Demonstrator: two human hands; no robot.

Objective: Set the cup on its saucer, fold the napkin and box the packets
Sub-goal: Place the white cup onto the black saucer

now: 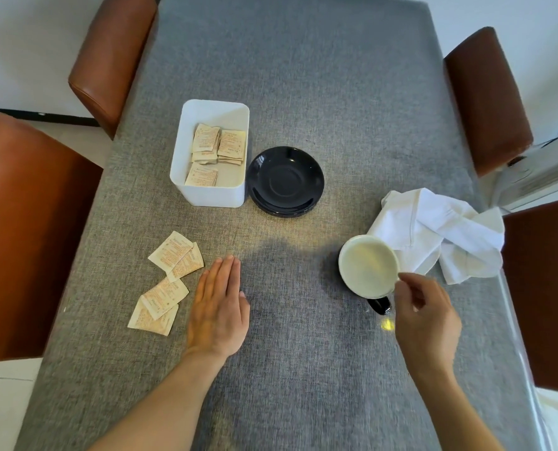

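Your left hand (217,315) lies flat on the grey table cloth (303,76), palm down, with the fingers straight and close together; it holds nothing. Just to its left, four loose packets (168,281) lie on the cloth in two small overlapping pairs, and your hand is near them but does not touch them.

Your right hand (425,317) is at the cup (368,265). The fingers are curled, and the thumb and the first fingers are bent toward the rim, beside the dark handle. This part is blurred, so you cannot tell if they already grip the cup or only touch it. The cup is white inside and dark outside, it looks empty, and it stands upright, as far as the blur lets you see.

The crumpled white napkin (440,232) lies just behind the cup on the right, not folded. The black saucer (285,181) is further from you, in the middle, well apart from the cup, with nothing on it. The white box (209,151) stands against the left side of the saucer, and several packets already lie inside it. Brown chairs (27,229) stand on both sides of the table.
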